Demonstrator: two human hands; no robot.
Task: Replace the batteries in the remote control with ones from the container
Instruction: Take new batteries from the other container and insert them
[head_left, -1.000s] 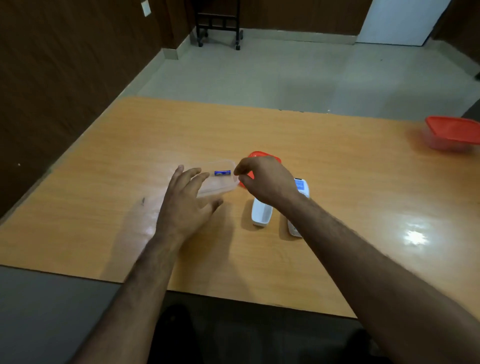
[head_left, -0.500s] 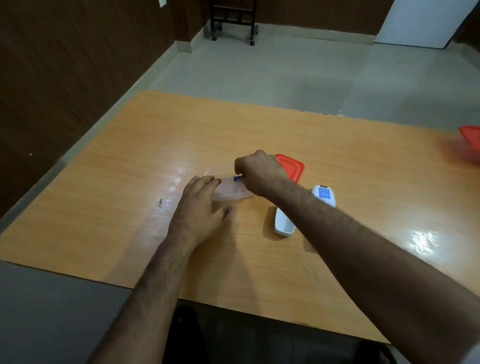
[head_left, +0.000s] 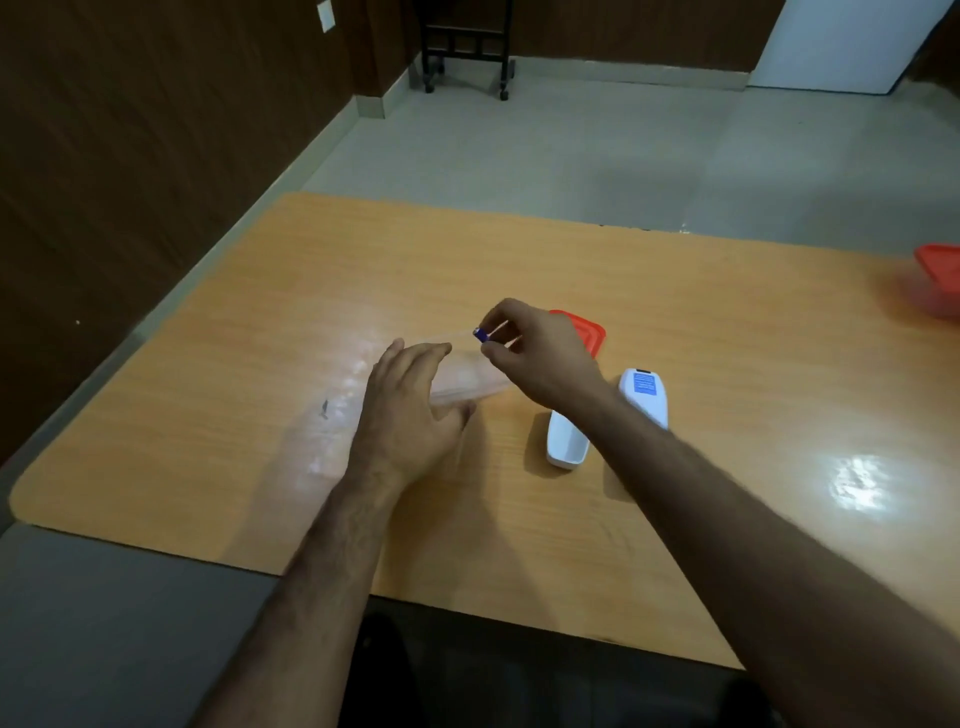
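Now the right hand (head_left: 540, 358) pinches a light, slick battery (head_left: 481, 334) mid-bench; left hand (head_left: 410, 405) rests open-fingered on the container (head_left: 467, 376).

A plain office-like room (wood-panelled walls (head_left: 130, 156), tiled floor (head_left: 571, 145), laminate table (head_left: 675, 322)).

I sit at an orange wooden table (head_left: 675, 322) with rounded corners, its glossy top catching a bright glare on my right. A small dark mark (head_left: 324, 408) sits on the wood to my left. At the far right edge stands a second tub with a red lid (head_left: 940, 270), cut off by the frame. Beyond the table lies a pale tiled floor (head_left: 597, 145). A black wheeled rack (head_left: 465, 47) stands against dark brown panelled walls (head_left: 130, 130), which carry a white switch plate (head_left: 327, 15). A white door (head_left: 841, 41) shows at the far right.
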